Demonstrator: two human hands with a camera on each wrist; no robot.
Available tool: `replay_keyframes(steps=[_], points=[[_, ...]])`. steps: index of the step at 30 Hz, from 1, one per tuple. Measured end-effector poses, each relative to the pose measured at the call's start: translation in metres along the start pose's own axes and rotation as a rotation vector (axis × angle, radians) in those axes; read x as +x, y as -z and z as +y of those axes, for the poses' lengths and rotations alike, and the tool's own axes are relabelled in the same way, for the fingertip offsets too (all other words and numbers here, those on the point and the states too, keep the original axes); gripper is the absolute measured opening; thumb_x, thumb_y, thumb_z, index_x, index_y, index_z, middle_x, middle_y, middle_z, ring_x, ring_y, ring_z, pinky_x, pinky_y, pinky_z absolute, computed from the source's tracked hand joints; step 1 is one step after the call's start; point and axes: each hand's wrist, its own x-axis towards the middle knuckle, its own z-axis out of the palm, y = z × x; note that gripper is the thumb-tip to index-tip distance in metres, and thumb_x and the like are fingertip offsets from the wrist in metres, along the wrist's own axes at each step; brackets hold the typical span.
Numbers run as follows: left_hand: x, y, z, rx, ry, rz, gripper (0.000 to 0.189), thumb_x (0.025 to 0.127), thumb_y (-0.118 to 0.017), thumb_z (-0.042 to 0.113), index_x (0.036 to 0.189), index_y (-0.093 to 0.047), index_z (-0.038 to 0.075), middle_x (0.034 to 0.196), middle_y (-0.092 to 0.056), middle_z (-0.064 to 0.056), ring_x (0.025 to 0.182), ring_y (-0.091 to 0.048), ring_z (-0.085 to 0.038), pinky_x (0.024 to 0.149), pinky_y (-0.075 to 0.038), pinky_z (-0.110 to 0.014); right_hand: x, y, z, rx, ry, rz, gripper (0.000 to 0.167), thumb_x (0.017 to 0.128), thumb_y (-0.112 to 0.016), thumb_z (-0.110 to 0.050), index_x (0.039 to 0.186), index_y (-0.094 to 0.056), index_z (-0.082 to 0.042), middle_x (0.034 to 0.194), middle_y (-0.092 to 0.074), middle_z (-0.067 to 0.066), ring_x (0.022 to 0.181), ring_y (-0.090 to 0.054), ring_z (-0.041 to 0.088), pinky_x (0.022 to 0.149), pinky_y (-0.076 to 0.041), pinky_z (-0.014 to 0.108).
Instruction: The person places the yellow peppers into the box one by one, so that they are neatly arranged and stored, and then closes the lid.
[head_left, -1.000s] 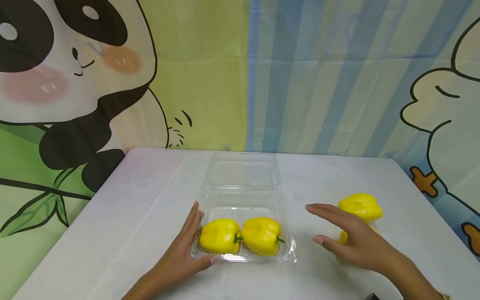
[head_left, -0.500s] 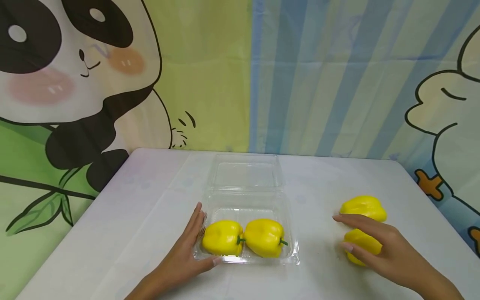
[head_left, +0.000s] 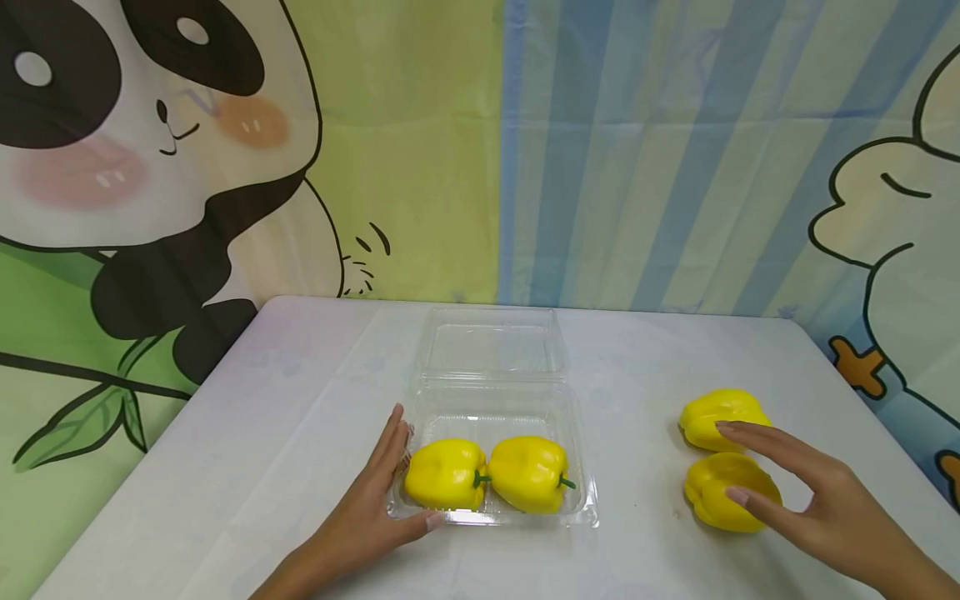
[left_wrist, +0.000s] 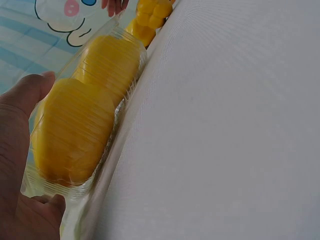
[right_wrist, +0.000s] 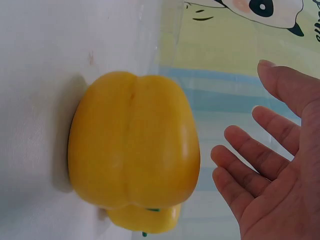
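A clear plastic clamshell container (head_left: pixel 491 404) lies with its lid folded back on the table. Two yellow bell peppers, the left one (head_left: pixel 446 475) and the right one (head_left: pixel 528 473), sit side by side in its front half. My left hand (head_left: pixel 371 496) rests against the container's left side and front corner, fingers long and thumb spread. At the right, my right hand (head_left: pixel 817 500) hovers over two more yellow bell peppers, a nearer one (head_left: pixel 720 492) and a farther one (head_left: pixel 712 417). In the right wrist view its fingers (right_wrist: pixel 260 155) are apart from the nearer pepper.
The white-covered table (head_left: pixel 315 450) has a far edge in front of a hanging cartoon-print cloth (head_left: pixel 405 150). The raised lid (head_left: pixel 491 342) extends behind the container toward that edge.
My right hand has moved right, away from the container, to over the two loose peppers. The left hand stays at the container. The camera view has shifted slightly.
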Motion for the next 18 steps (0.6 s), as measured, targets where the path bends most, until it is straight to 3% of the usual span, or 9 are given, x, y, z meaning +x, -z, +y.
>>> replay_keyframes(steps=[7,15,16,18], points=[[-0.001,0.000,0.000,0.000,-0.001,0.003,0.120,0.073,-0.079,0.056,0.158,-0.005,0.016,0.162,0.001,0.003,0.140,-0.028,-0.029,0.108,-0.024,-0.053,-0.003,0.002,0.013,0.005,-0.004,0.029,0.068,0.070,-0.088,-0.010,0.131,-0.061,-0.019,0.130,-0.052,-0.019,0.121,-0.033,-0.017,0.089,-0.026,-0.003],[-0.001,0.000,0.000,-0.013,0.006,-0.004,0.120,0.072,-0.079,0.057,0.156,0.002,0.029,0.162,0.003,0.004,0.138,-0.033,-0.030,0.108,-0.025,-0.050,-0.013,-0.003,0.029,0.014,-0.084,-0.033,0.071,0.071,-0.088,-0.018,0.135,-0.058,-0.023,0.134,-0.048,-0.016,0.120,-0.029,-0.018,0.086,-0.022,-0.004],[-0.001,0.000,0.000,-0.014,0.004,-0.003,0.120,0.072,-0.079,0.057,0.156,0.002,0.030,0.162,0.004,0.004,0.138,-0.033,-0.030,0.108,-0.026,-0.050,-0.014,-0.004,0.031,0.015,-0.093,-0.051,0.071,0.071,-0.088,-0.019,0.135,-0.058,-0.023,0.135,-0.048,-0.014,0.120,-0.028,-0.018,0.090,-0.023,-0.002],[-0.001,0.000,-0.001,-0.017,0.002,-0.003,0.120,0.072,-0.079,0.057,0.156,0.002,0.031,0.162,0.005,0.005,0.138,-0.035,-0.031,0.108,-0.026,-0.050,-0.017,-0.006,0.033,0.014,-0.117,-0.088,0.073,0.070,-0.088,-0.022,0.135,-0.057,-0.024,0.137,-0.048,-0.008,0.121,-0.029,-0.016,0.101,-0.035,0.015]])
